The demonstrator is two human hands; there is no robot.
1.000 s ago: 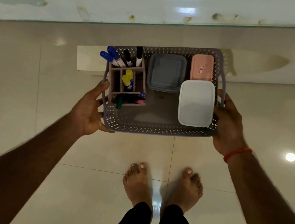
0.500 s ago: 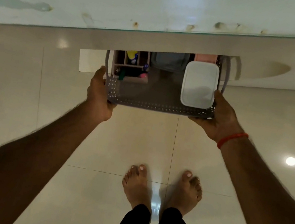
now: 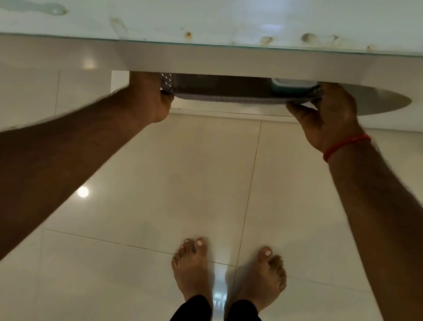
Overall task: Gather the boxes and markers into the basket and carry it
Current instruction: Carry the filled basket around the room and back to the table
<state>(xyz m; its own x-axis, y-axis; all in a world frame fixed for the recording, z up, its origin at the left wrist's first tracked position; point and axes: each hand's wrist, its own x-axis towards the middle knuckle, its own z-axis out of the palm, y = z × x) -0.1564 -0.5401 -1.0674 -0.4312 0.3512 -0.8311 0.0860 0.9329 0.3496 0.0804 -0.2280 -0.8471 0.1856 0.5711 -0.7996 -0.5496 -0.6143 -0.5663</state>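
The grey perforated basket (image 3: 216, 94) is held out in front of me, mostly hidden beneath the table's front edge. Only its near wall and part of its floor show. My left hand (image 3: 147, 98) grips the basket's left side and my right hand (image 3: 328, 116) grips its right side. A corner of the white-lidded box (image 3: 292, 87) shows inside the basket near my right hand. The markers, their holder and the other boxes are hidden under the table top.
A glass-topped white table (image 3: 230, 13) fills the top of the view, its thick front edge (image 3: 222, 61) just above the basket. Below is a glossy tiled floor (image 3: 172, 181). My bare feet (image 3: 227, 270) stand on it.
Both hands have pushed the basket forward, away from me, so it has slid under the table edge. The markers and most boxes have gone out of sight.
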